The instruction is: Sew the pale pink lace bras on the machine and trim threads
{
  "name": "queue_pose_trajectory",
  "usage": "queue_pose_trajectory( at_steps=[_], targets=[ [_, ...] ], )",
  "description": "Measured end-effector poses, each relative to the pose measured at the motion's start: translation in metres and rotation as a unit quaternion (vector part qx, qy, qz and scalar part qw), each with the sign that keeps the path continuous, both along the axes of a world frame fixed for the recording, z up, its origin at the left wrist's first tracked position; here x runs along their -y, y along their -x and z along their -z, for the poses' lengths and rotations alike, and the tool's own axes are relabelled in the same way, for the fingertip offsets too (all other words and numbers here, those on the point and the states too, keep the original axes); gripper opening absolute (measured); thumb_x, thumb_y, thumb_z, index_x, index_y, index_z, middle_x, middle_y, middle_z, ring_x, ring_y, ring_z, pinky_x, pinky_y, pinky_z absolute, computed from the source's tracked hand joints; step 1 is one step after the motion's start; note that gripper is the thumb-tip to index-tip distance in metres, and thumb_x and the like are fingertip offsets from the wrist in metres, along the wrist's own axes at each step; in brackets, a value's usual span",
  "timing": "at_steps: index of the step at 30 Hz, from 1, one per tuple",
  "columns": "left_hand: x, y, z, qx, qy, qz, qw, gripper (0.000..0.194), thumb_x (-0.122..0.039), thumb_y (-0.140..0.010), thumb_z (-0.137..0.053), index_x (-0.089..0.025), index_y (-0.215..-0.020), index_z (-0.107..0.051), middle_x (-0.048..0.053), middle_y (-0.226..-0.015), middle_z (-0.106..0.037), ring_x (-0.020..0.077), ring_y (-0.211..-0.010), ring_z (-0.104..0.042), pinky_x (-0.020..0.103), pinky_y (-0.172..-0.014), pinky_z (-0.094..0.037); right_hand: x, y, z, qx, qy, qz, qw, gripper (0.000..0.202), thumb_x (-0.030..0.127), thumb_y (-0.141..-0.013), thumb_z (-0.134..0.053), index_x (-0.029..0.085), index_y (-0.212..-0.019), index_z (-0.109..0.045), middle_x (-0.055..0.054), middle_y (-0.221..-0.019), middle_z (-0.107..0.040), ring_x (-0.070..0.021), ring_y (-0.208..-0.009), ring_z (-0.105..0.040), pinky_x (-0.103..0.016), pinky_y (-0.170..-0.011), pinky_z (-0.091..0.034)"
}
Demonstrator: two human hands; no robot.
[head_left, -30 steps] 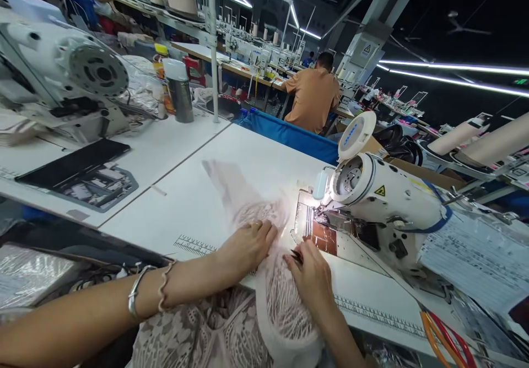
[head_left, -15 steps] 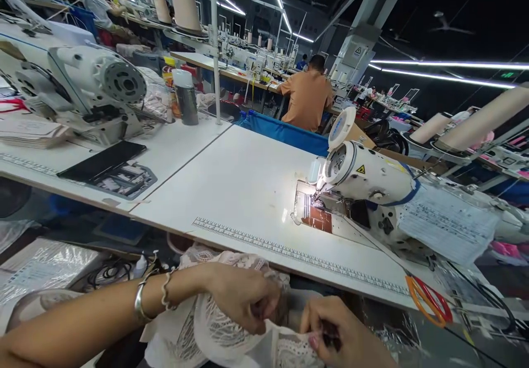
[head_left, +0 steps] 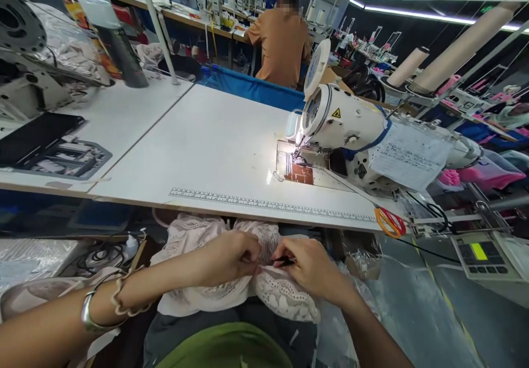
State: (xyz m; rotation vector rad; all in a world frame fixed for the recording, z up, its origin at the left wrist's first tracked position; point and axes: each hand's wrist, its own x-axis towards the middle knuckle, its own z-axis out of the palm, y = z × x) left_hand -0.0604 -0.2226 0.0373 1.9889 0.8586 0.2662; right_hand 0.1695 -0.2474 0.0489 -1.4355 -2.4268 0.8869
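Note:
A pale pink lace bra [head_left: 285, 293] lies across my lap, its lace cup hanging toward me. My left hand [head_left: 231, 258] is closed, pinching the bra's upper edge between thumb and fingers. Just to its right, my right hand [head_left: 308, 263] is also closed at the edge of the same bra. A small dark shape shows between the right fingers; I cannot make out what it is. More pale lace fabric [head_left: 190, 236] is bunched under and behind my left hand, against the table's front edge.
Beyond my hands runs the white sewing table [head_left: 206, 142] with a printed ruler strip. A lit sewing machine [head_left: 343, 117] stands on it, and orange-and-red-handled scissors [head_left: 388, 223] sit at its front right edge. A spray can [head_left: 118, 48] stands at the left. Ahead, a person [head_left: 283, 43] sits facing away.
The view has tilted down and shifted right. Both hands have drawn closer together along the bra's edge, and more of the lap now shows.

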Motion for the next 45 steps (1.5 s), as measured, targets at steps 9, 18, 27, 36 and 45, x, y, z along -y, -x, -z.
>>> queue_pose_trajectory(
  at_steps=[9, 18, 27, 36, 45],
  targets=[
    [-0.012, 0.006, -0.004, 0.086, 0.079, -0.043, 0.992, 0.040, -0.031, -0.085, -0.058, -0.020, -0.057, -0.031, -0.007, -0.056, -0.027, 0.0080, -0.052, -0.024, 0.023, -0.051, -0.021, 0.001, -0.007, -0.013, -0.048, 0.023, -0.007, 0.999, 0.017, 0.008, -0.082, -0.058, 0.022, -0.078, -0.067, 0.000, -0.079, -0.070, -0.0180, -0.076, -0.062, -0.027, -0.067, -0.040],
    [-0.008, 0.010, -0.012, 0.034, 0.073, 0.021, 0.997, 0.034, -0.034, -0.091, -0.054, -0.017, -0.062, -0.053, -0.002, -0.058, -0.047, 0.0094, -0.051, -0.038, 0.024, -0.051, -0.028, -0.002, -0.007, -0.015, 0.073, -0.075, 0.011, 0.995, 0.010, 0.017, -0.085, -0.059, 0.022, -0.076, -0.060, -0.001, -0.076, -0.064, -0.0187, -0.072, -0.057, -0.028, -0.061, -0.031],
    [-0.027, 0.029, -0.013, 0.051, 0.093, 0.094, 0.990, 0.026, -0.029, -0.083, -0.071, -0.017, -0.063, -0.059, 0.002, -0.075, -0.059, 0.0127, -0.067, -0.052, 0.025, -0.060, -0.040, -0.009, -0.010, -0.004, -0.106, -0.018, 0.058, 0.992, 0.034, 0.040, -0.100, -0.043, 0.024, -0.071, -0.046, 0.004, -0.059, -0.049, -0.0137, -0.053, -0.039, -0.027, -0.056, -0.030],
    [-0.040, 0.044, 0.011, 0.086, 0.168, 0.022, 0.982, 0.043, -0.038, -0.091, -0.062, -0.019, -0.058, -0.043, -0.003, -0.062, -0.041, 0.0096, -0.055, -0.037, 0.027, -0.055, -0.036, -0.023, -0.008, 0.016, -0.116, -0.017, 0.110, 0.987, 0.049, 0.059, -0.099, -0.040, 0.024, -0.065, -0.037, 0.004, -0.056, -0.037, -0.0142, -0.054, -0.036, -0.028, -0.056, -0.027],
    [-0.023, 0.037, 0.017, 0.247, 0.274, -0.031, 0.929, 0.059, -0.048, -0.075, -0.075, -0.021, -0.050, -0.030, -0.006, -0.052, -0.030, 0.0087, -0.051, -0.026, 0.028, -0.048, -0.026, -0.026, -0.014, 0.018, -0.315, 0.338, 0.105, 0.881, 0.070, 0.083, -0.070, -0.065, 0.026, -0.059, -0.026, 0.009, -0.054, -0.018, -0.0084, -0.048, -0.015, -0.026, -0.046, -0.016]
  ],
)
